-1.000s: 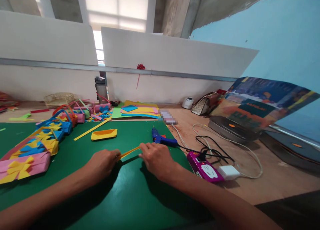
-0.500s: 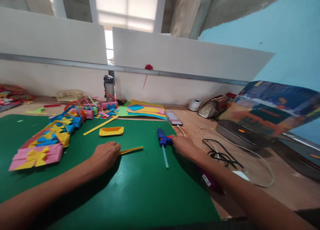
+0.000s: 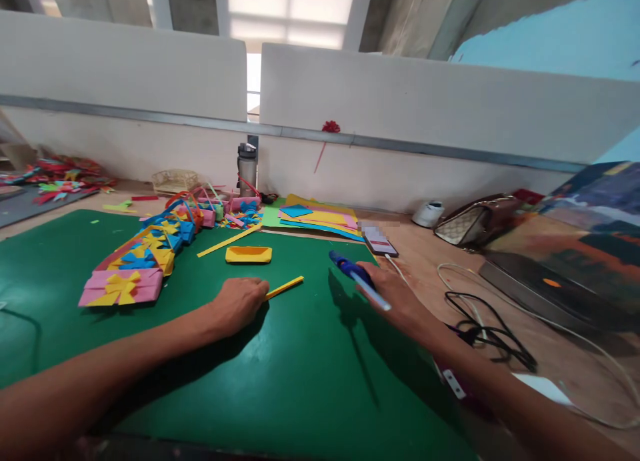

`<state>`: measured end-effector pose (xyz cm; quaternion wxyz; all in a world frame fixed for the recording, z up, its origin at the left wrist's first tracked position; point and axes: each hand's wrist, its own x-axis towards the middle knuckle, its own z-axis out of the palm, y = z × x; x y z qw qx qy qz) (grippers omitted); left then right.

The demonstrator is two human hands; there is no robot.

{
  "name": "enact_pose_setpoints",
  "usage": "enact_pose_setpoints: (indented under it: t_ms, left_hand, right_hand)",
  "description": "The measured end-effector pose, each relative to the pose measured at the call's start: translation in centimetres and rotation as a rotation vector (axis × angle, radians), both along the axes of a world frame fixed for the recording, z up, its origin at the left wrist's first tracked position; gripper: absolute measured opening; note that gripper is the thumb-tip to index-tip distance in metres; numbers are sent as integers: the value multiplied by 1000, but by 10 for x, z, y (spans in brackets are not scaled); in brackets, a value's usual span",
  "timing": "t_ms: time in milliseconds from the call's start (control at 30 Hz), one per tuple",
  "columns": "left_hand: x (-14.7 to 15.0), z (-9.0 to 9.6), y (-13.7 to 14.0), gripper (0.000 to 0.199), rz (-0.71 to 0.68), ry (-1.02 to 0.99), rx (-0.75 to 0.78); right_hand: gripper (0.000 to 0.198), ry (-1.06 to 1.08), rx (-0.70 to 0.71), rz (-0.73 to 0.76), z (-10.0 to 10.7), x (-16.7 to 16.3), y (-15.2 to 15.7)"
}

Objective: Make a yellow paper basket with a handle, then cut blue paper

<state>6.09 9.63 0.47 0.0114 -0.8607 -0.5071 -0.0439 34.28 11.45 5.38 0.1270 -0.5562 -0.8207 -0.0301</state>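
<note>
The green mat (image 3: 280, 394) is laid on the brown bench (image 3: 407, 251), and its right edge is crossed by the right forearm. Its far edge is bordered by a stack of coloured sheets (image 3: 320, 218) and, at the corner, by a phone (image 3: 381, 240). A broad stretch of green is left between the two hands and in front of them.

The yellow strip (image 3: 285, 288) is gripped at one end by the closed left hand (image 3: 243, 304); its other end is pointed to the right, well apart from the glue gun (image 3: 345, 266). The gun is grasped in the right hand (image 3: 393, 291) and held raised over the mat near the right edge, with its nozzle turned away and a pale glue stick (image 3: 373, 294) protruding from its rear.

Beyond the left hand, a shallow yellow tray (image 3: 249, 257) is set with its inner wall exposed. A loose yellow strip (image 3: 230, 239) is laid behind it, slanted. To the left, paper baskets (image 3: 160, 247) are lined up, the nearest a pink box (image 3: 120, 287) fronted by a yellow bow; their contents cannot be made out. Farther back are placed a cream openwork basket (image 3: 175, 181) and a grey bottle (image 3: 247, 171).
</note>
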Motion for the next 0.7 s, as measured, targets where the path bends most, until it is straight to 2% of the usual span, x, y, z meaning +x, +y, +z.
enact_pose_setpoints:
  t_ms: [133,233,400,500,633,700]
  left_hand:
    - [-1,-2,1,26,25,-11,-25]
    - [-1,-3,1,26,38,-1,-27]
    - [-1,-1,-1,24,39,-17,-45]
    - [-1,1,-2,25,22,-33,-53]
    - [-1,3,-2,22,29,-56,-62]
    - [-1,4,-2,21,37,-63,-79]
  right_hand:
    - [29,436,-299,2,16,-14,-17]
    - [31,562,-499,12,24,-29,-33]
    - [34,594,-651,64,29,-42,-49]
    - [37,694,-732,50,28,-41,-50]
    - [30,916,-717,103,22,-36,-51]
    - [30,942,-699,120,20,-34,-52]
